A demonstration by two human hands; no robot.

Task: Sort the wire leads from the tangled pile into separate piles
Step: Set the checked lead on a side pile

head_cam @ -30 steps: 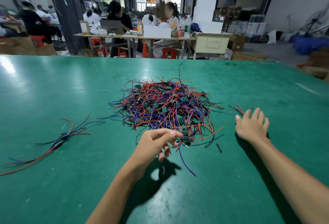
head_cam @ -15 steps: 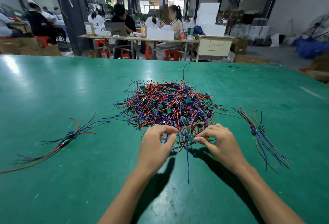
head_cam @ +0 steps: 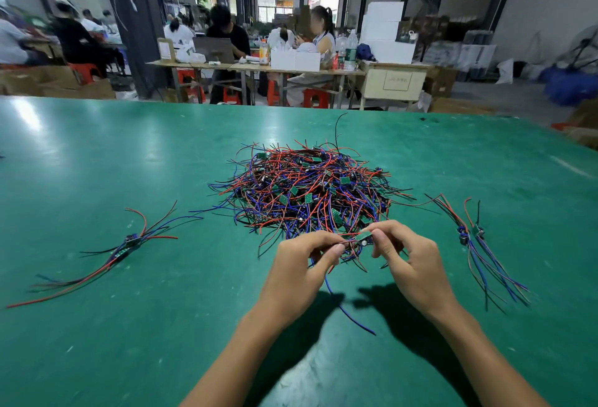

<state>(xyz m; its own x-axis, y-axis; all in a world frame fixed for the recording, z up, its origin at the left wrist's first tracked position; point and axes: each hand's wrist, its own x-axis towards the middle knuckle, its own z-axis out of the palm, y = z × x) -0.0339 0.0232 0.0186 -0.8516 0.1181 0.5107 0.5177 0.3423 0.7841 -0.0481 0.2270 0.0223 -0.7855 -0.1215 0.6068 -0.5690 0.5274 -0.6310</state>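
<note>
Hands meet just in front of the tangled pile (head_cam: 307, 193) on the green bench (head_cam: 97, 154). The left hand (head_cam: 301, 272) pinches the wires of one lead (head_cam: 359, 240); the right hand (head_cam: 411, 265) pinches its small green board. Left of the pile lies a sorted bundle (head_cam: 129, 243), right of it another bundle (head_cam: 475, 244).

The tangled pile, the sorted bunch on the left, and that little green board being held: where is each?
tangled pile (head_cam: 304, 186): head view, middle of the heap.
left sorted bunch (head_cam: 131, 241): head view, its dark component.
small green board (head_cam: 363, 237): head view, its green face.
</note>
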